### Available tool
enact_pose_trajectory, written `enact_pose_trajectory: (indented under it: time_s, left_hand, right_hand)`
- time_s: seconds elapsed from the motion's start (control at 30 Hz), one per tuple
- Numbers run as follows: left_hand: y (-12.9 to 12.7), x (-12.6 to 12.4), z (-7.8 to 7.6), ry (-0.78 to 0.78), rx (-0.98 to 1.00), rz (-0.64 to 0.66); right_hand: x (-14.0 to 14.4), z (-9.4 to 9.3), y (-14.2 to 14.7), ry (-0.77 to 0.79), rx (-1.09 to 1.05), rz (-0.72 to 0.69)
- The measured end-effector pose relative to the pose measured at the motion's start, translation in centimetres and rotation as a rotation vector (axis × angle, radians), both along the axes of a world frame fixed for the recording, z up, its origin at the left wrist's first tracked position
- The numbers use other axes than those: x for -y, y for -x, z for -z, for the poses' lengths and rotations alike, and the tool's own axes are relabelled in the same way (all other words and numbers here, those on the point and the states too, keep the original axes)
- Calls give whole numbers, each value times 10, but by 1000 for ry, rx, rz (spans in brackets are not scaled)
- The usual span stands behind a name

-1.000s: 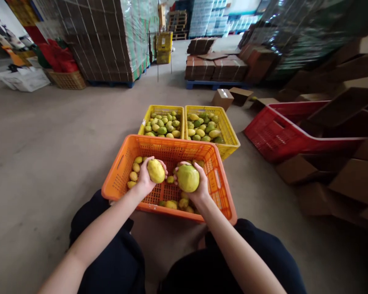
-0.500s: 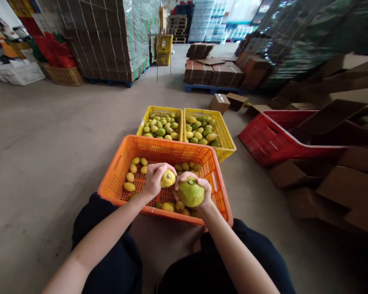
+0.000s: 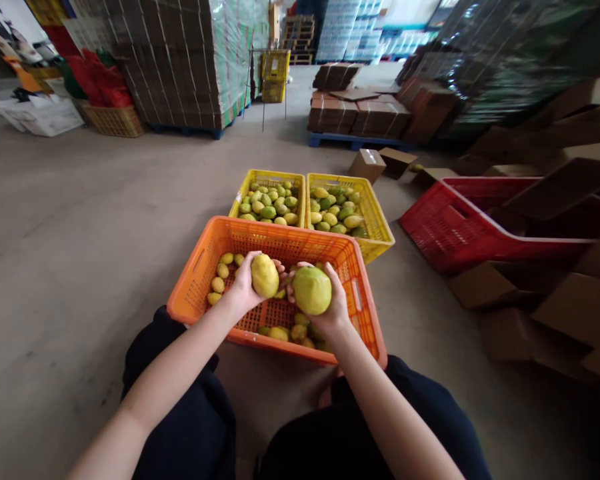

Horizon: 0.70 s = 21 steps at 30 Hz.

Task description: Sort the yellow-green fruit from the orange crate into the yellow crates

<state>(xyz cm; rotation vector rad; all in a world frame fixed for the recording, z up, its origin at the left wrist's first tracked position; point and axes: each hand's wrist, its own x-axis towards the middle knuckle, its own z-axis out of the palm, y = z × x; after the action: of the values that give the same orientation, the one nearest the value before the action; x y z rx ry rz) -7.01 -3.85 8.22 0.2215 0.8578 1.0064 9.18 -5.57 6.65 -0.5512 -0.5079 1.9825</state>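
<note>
Both fruits turned since half-second ago, broad sides up again: inspection under way. Left hand (image 3: 245,288) grip clasps yellow mango (image 3: 265,275); right hand (image 3: 330,307) grip cups greenish mango (image 3: 312,291), just beside, above orange crate (image 3: 200,280).

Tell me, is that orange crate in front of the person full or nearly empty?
Nearly empty. The orange crate holds only scattered fruit along its edges, and its mesh floor shows between them.
</note>
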Motion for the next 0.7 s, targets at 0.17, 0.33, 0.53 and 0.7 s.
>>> enact_pose_trajectory:
  time_s: [0.17, 0.33, 0.53, 0.7]
  left_hand:
    - [9, -5, 2, 110, 23, 71]
    - [13, -6, 2, 138, 47, 74]
    - [15, -6, 3, 170, 41, 171]
    - [14, -5, 5, 191, 30, 180]
  right_hand:
    - [-4, 3, -1, 227, -28, 91]
    - [-5, 7, -3, 312, -4, 85]
    - [-6, 7, 0, 404, 40, 81]
    - [-7, 2, 0, 423, 70, 86]
